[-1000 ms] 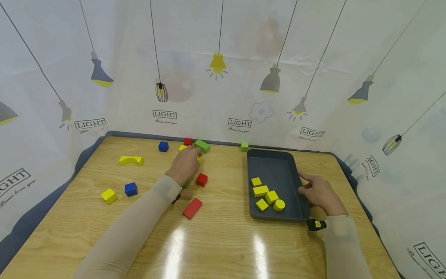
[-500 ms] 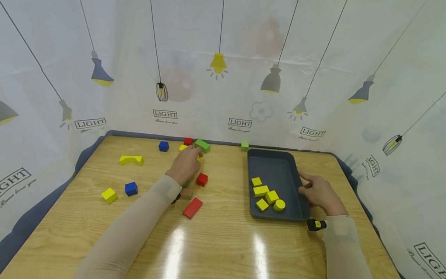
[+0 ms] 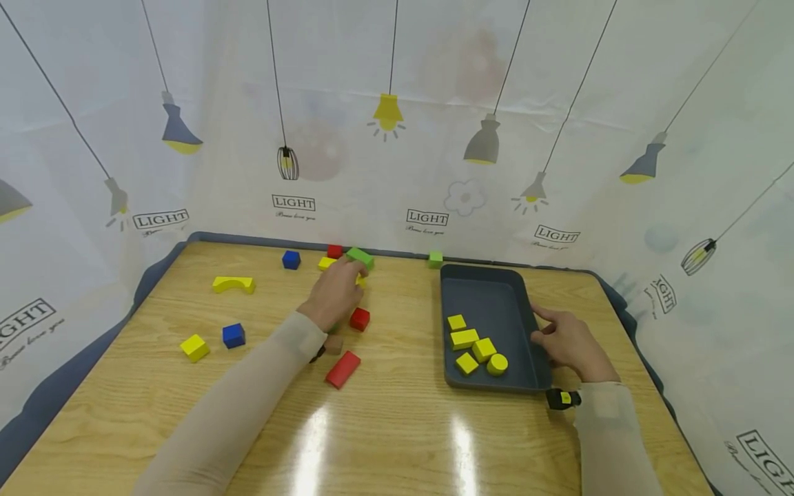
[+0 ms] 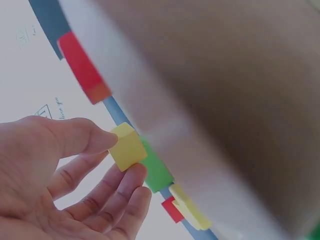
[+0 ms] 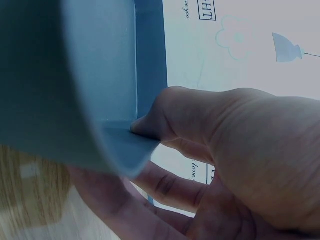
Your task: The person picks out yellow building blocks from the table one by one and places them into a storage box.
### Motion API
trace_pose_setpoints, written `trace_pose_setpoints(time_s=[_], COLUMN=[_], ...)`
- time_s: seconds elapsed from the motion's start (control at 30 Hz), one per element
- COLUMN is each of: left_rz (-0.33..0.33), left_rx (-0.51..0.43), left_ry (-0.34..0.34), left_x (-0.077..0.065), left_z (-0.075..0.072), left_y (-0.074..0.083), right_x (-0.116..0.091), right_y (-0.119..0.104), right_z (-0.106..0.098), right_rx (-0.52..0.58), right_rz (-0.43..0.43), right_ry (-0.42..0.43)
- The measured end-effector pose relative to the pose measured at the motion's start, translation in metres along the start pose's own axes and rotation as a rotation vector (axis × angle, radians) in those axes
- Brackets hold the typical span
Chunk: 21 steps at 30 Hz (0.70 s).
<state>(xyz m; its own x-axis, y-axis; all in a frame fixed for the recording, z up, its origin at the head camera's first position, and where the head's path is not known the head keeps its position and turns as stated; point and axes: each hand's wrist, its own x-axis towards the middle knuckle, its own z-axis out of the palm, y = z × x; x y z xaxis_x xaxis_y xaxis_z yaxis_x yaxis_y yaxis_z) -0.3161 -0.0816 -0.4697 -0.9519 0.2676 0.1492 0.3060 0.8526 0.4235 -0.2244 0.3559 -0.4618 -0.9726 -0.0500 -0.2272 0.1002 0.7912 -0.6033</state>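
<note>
A yellow block (image 4: 127,146) is pinched between the thumb and fingers of my left hand (image 3: 335,293), as the left wrist view shows. In the head view that hand hides most of the block. Just beyond it lie a green block (image 3: 360,257), a small red block (image 3: 335,251) and another yellow block (image 3: 325,263). My right hand (image 3: 572,343) grips the right wall of a dark grey tray (image 3: 496,277), thumb on the inside and fingers beneath the rim. Several yellow blocks (image 3: 464,339) lie in the tray's near left part, with a yellow cylinder (image 3: 497,365) among them.
To the left are a yellow arch (image 3: 233,284), two blue cubes (image 3: 233,335) and a yellow cube (image 3: 195,348). Near my left wrist sit a red cube (image 3: 360,319), a brown block (image 3: 333,345) and a red flat block (image 3: 343,370). A green cube (image 3: 435,260) stands behind the tray.
My left hand has shifted slightly right, with the yellow block in its fingers. The right hand and the tray stay where they were.
</note>
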Motion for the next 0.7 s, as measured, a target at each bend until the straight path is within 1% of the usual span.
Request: trace_pose_setpoints(time_s=[0.27, 0.4, 0.5, 0.7], left_rz=[0.04, 0.058, 0.068, 0.089], left_rx=[-0.021, -0.003, 0.01, -0.011], left_ry=[0.025, 0.026, 0.015, -0.005], left_x=[-0.002, -0.002, -0.003, -0.004], left_z=[0.001, 0.001, 0.001, 0.002], left_y=[0.013, 0.022, 0.029, 0.047], right_x=[-0.001, -0.002, -0.002, -0.003], right_y=[-0.001, -0.002, -0.002, -0.003], right_z=[0.0, 0.0, 0.0, -0.001], right_rx=[0.008, 0.011, 0.011, 0.014], right_rz=[-0.003, -0.002, -0.001, -0.001], right_ry=[-0.003, -0.005, -0.004, -0.004])
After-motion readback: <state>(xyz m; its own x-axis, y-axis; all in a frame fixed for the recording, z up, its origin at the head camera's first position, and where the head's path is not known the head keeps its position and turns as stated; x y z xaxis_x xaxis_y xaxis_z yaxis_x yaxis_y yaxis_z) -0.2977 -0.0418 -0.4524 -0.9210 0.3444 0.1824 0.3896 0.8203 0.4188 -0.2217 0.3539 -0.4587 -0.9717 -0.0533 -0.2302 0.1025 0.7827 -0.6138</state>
